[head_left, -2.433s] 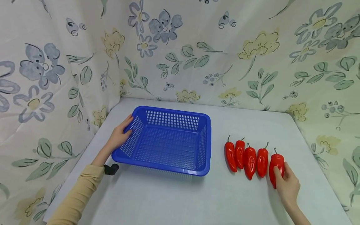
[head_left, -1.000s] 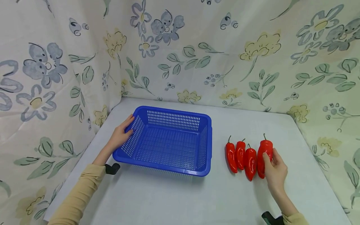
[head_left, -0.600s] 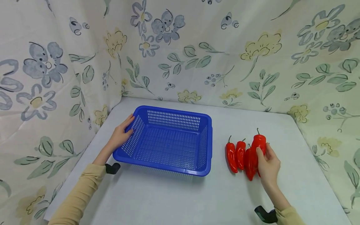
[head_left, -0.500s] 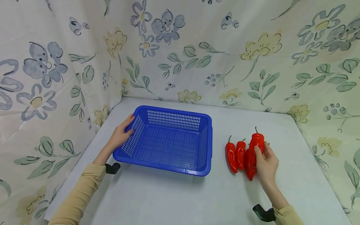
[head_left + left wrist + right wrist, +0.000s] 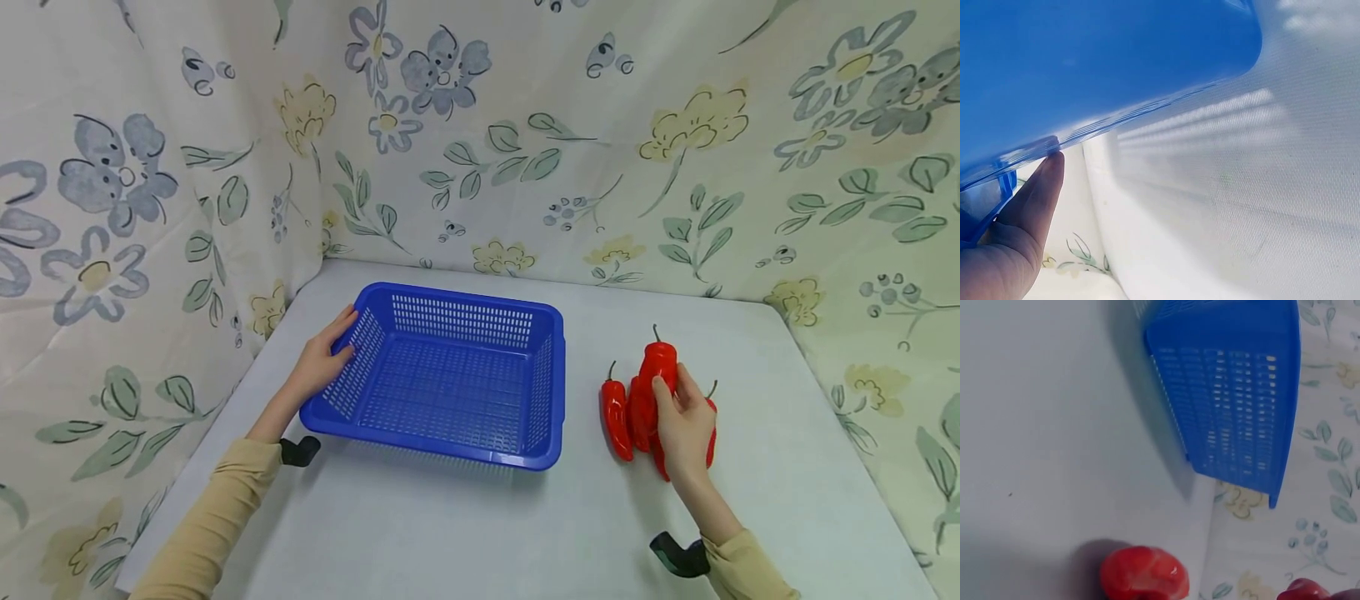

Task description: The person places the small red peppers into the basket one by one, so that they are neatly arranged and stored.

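My right hand [image 5: 686, 425] pinches a red pepper [image 5: 660, 367] between thumb and fingers, its green stem pointing away from me. It is held over other red peppers lying in a row; the leftmost pepper [image 5: 617, 421] is in full view. Partly covered by the held one are the pepper beside it [image 5: 640, 429] and another further right, while the rightmost [image 5: 712, 433] shows behind my hand. Around the left rim of a blue plastic basket [image 5: 450, 454] my left hand [image 5: 318, 362] has its grip, thumb over the edge. The left wrist view has one digit against the rim [image 5: 1147, 56].
Everything stands on a white table [image 5: 465, 533]. A floral cloth [image 5: 480, 167] hangs along its back and sides. Between basket and peppers lies a strip of table [image 5: 581, 383]. Black devices [image 5: 678, 557] are at both wrists.
My right hand has picked up the rightmost pepper and carried it left, over the others in the row. The basket and my left hand have stayed put.
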`<state>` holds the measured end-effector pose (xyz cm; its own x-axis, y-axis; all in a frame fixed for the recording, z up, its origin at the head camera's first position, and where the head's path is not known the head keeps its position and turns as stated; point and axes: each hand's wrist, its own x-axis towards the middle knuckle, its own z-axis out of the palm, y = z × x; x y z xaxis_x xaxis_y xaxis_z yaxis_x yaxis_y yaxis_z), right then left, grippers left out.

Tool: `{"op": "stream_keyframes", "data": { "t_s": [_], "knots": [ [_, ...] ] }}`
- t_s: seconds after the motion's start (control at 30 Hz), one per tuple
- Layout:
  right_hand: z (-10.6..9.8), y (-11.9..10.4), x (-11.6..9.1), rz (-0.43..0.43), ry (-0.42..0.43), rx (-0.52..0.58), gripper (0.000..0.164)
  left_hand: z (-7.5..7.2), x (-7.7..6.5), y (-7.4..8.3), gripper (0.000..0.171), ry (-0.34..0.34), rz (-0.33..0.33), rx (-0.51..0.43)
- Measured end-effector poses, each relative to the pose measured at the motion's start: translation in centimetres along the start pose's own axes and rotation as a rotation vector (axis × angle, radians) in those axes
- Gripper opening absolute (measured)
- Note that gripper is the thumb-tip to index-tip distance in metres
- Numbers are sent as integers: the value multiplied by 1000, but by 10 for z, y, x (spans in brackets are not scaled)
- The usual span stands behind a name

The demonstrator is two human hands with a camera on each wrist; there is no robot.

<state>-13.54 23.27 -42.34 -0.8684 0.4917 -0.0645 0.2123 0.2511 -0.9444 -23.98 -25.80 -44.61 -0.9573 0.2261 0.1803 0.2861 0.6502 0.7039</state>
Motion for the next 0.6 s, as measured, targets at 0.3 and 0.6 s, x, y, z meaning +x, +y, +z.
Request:
{"op": "stream_keyframes", "data": {
  "t_s": [0.3,0.6],
  "knots": [
    [17,-14,-7,-31,-58,28,62,0,0,0,59,1,-2,2],
    [42,-31,-18,-22,-113,116,62,-2,0,1,59,-12,-9,-11]
  ]
}}
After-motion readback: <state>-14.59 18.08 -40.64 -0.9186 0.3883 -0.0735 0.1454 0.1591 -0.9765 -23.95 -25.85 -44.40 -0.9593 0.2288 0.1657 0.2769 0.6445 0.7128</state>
